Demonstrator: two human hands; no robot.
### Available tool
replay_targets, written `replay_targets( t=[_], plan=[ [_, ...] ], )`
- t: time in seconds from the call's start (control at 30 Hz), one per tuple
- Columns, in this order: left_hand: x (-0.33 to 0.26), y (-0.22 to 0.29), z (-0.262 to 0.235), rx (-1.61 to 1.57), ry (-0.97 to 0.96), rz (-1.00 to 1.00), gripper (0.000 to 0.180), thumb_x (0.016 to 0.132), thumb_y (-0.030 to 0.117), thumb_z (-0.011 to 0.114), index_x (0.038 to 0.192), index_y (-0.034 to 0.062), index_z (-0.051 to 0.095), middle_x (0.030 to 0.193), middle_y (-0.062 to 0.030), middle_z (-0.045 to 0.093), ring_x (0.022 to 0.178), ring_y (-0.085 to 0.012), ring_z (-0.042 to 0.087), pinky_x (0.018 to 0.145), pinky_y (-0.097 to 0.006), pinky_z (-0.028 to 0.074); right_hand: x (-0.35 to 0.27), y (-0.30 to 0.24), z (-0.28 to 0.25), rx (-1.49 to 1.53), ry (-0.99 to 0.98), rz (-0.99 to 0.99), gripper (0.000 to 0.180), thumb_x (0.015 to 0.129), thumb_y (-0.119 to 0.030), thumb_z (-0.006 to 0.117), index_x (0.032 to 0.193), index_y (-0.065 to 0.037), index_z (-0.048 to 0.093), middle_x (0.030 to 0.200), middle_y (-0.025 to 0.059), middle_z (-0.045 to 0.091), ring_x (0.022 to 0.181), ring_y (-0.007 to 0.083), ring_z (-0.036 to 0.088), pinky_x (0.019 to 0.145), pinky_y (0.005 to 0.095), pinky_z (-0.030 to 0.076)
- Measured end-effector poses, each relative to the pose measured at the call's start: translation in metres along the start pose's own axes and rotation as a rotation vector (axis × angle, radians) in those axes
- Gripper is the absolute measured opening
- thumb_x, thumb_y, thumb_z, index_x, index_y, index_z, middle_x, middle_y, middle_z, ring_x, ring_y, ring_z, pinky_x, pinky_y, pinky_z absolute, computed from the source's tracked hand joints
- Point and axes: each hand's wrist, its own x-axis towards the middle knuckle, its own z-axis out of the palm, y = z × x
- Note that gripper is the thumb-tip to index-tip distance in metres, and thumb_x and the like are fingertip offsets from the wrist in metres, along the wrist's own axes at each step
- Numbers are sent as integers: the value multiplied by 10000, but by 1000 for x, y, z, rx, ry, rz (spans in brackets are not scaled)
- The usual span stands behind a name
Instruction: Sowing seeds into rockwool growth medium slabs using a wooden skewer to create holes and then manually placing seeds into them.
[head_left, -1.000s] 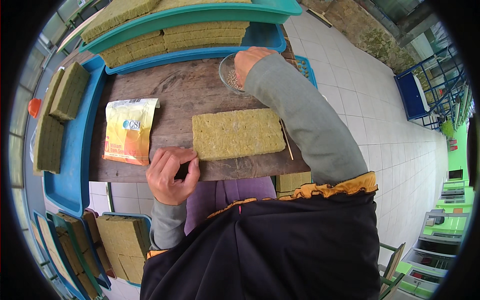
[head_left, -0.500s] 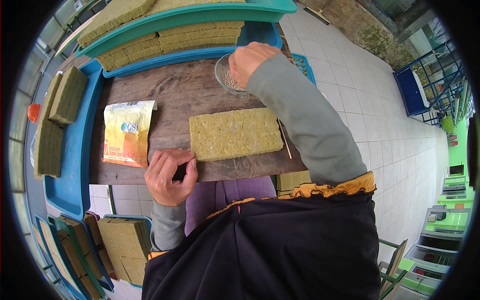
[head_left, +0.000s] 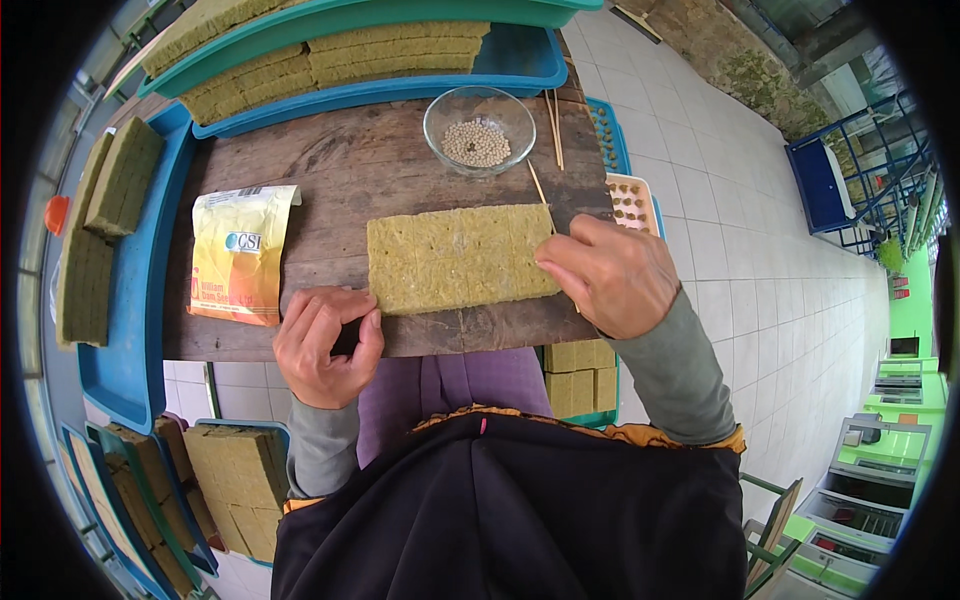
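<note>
A yellowish rockwool slab (head_left: 455, 260) with rows of small holes lies flat near the table's front edge. At its lower left corner my left hand (head_left: 328, 345) is curled, with forefinger and thumb tips against the corner. Over the slab's right end my right hand (head_left: 615, 275) is closed in a pinch; anything between its fingertips is too small or hidden to make out. Beyond the slab stands a clear glass bowl (head_left: 480, 130) of pale round seeds. A thin wooden stick (head_left: 540, 185) runs along the slab's right end, partly hidden by my right hand.
Left of the slab lies a yellow and orange seed packet (head_left: 240, 255). Blue trays (head_left: 130, 370) with rockwool line the table's left and far sides. Two more sticks (head_left: 556, 130) lie right of the bowl. A pale tray (head_left: 650, 195) of small brown plugs sits past the right edge.
My right hand has come back from the bowl to the slab's right end, uncovering the bowl and sticks. My left hand stays at the slab's corner. The whole view has shifted slightly.
</note>
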Motion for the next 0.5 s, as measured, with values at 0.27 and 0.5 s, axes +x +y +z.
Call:
replay_targets(
  t=[0.27, 0.5],
  plan=[
    [0, 0, 0, 6, -6, 11, 136, 674, -23, 701, 783, 41, 649, 777, -73, 684, 735, -256, 643, 678, -341, 522, -3, -3, 5, -74, 57, -54, 95, 774, -134, 734, 836, -100, 669, 701, 50, 472, 597, 217, 563, 520, 358, 452],
    [-1, -1, 0, 5, -8, 14, 136, 677, -18, 705, 790, 37, 654, 777, -80, 683, 736, -261, 643, 678, -343, 519, -7, -6, 1, -97, 64, -44, 89, 751, -119, 735, 806, -105, 666, 689, 41, 459, 595, 206, 555, 504, 350, 451]
  ],
)
